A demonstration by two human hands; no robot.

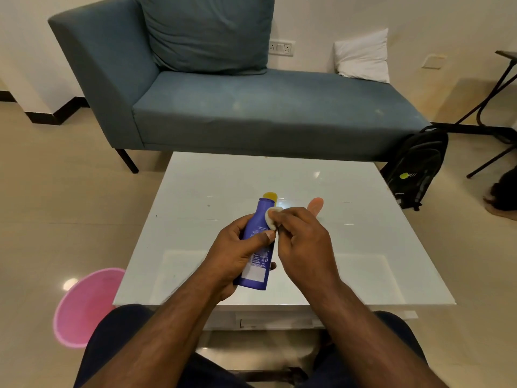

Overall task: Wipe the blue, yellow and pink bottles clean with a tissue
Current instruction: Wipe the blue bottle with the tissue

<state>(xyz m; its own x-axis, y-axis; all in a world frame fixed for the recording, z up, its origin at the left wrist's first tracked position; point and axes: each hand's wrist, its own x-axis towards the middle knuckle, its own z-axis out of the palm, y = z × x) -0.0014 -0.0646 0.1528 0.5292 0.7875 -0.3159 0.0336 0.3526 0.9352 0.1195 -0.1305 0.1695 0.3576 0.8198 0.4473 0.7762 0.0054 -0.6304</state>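
Surface: white glossy table (349, 247), low, directly beyond my knees; blue sofa (251, 107) behind it, pink bin (84, 306) on the floor down to my left.
Step in hand: wiping the blue bottle (256, 256), first of the three by my judgement; yellow bottle (270, 196) and pink bottle (316, 205) wait on the table just beyond my hands.
Left hand (237, 256): fingers wrapped round the blue bottle's lower body, thumb laid across its front face. Bottle held clear of the table, above its near half.
Right hand (302, 236): fingertips bunched, pinching the tissue (272, 217) and pressing it against the bottle's shoulder, just above my left thumb.
Long axis: runs away from me, tilted slightly right at the far end. Cap end points toward the sofa; base points back at my lap.
Label: printed panel faces up, toward me.
Next move, as judged: draw the tissue down the body toward the base, then rotate the bottle in the left hand to reach the hidden sides.
Requirement: firm left hold, so the bottle does not slip under the tissue's pressure.
Remaining: yellow and pink bottles appear untouched.
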